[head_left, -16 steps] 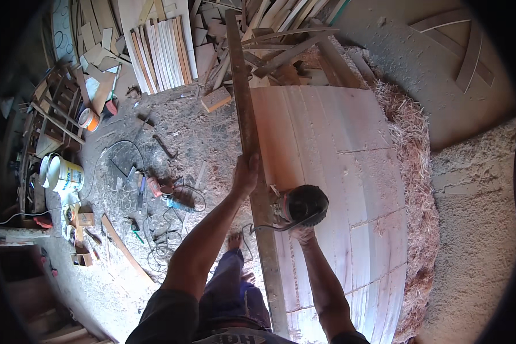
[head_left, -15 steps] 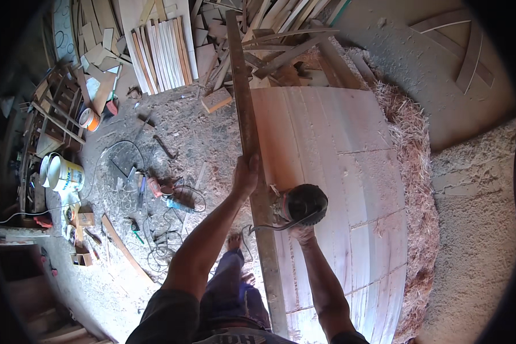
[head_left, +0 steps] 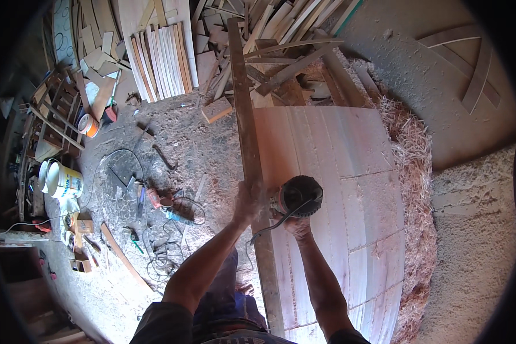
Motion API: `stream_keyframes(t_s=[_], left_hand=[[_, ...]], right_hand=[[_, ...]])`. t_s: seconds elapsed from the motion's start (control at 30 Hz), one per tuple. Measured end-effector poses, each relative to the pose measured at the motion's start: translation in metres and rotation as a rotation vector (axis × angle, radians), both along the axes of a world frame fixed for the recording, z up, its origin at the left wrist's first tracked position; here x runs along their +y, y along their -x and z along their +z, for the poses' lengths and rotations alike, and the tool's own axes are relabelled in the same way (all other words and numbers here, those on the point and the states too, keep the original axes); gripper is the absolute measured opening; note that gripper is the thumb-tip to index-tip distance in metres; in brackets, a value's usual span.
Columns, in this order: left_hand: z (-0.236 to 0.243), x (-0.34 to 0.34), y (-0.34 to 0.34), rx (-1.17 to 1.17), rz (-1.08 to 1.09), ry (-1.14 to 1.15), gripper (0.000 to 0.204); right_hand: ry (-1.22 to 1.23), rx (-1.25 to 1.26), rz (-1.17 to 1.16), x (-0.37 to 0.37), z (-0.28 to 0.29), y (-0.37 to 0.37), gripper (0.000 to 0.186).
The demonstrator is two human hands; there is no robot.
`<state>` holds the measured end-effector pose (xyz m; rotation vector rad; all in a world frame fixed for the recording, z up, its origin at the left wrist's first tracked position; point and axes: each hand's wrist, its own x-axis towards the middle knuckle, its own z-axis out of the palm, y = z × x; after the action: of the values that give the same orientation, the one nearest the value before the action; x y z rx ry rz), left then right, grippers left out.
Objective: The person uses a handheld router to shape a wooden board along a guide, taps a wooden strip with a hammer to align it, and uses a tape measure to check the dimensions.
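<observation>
A long, narrow wooden board (head_left: 248, 135) runs away from me along the left edge of a wide panel of pale planks (head_left: 350, 229). My left hand (head_left: 246, 206) is closed on this board's left side, slightly blurred. Just right of the board, my right hand (head_left: 297, 225) grips a corded power tool (head_left: 301, 196) with a round, black, ribbed end. The tool's working side is hidden beneath its body, so its exact kind does not show. Its dark cord (head_left: 266, 230) crosses over the board toward the left.
Wood shavings (head_left: 415, 172) are heaped along the panel's right side. Scrap boards (head_left: 286, 71) pile up at its far end. On the floor at left lie a red power tool (head_left: 155, 196), tangled cords and a curved wood strip (head_left: 120, 255). White buckets (head_left: 66, 179) stand farther left.
My left hand has slid toward me along the board. The power tool in my right hand has moved farther away over the panel. The view has shifted slightly.
</observation>
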<state>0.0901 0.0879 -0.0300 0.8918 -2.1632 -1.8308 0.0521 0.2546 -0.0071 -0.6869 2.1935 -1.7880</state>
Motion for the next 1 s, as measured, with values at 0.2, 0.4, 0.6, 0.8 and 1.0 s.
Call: stream_keyframes(t_s=[0.2,0.4,0.6,0.8,1.0], left_hand=[[0.017,-0.006,-0.001,-0.023,-0.094,-0.063,0.052],[-0.009,-0.008,-0.001,0.115,-0.078,0.037,0.051],[-0.005,-0.027,0.001,0.055,-0.215,-0.010,0.050],[0.016,-0.042,0.008,-0.147,-0.194,-0.185,0.051],[0.019,-0.051,0.013,-0.228,-0.225,-0.221,0.050]], right_hand=[[-0.205,0.286,-0.002,-0.011,-0.012,0.038,0.073],[-0.082,0.170,0.018,-0.030,-0.008,0.054,0.069],[0.302,-0.243,-0.006,-0.054,-0.002,0.076,0.069],[0.070,0.135,-0.002,-0.066,0.006,0.099,0.073],[-0.016,0.207,0.010,-0.080,0.011,0.121,0.068]])
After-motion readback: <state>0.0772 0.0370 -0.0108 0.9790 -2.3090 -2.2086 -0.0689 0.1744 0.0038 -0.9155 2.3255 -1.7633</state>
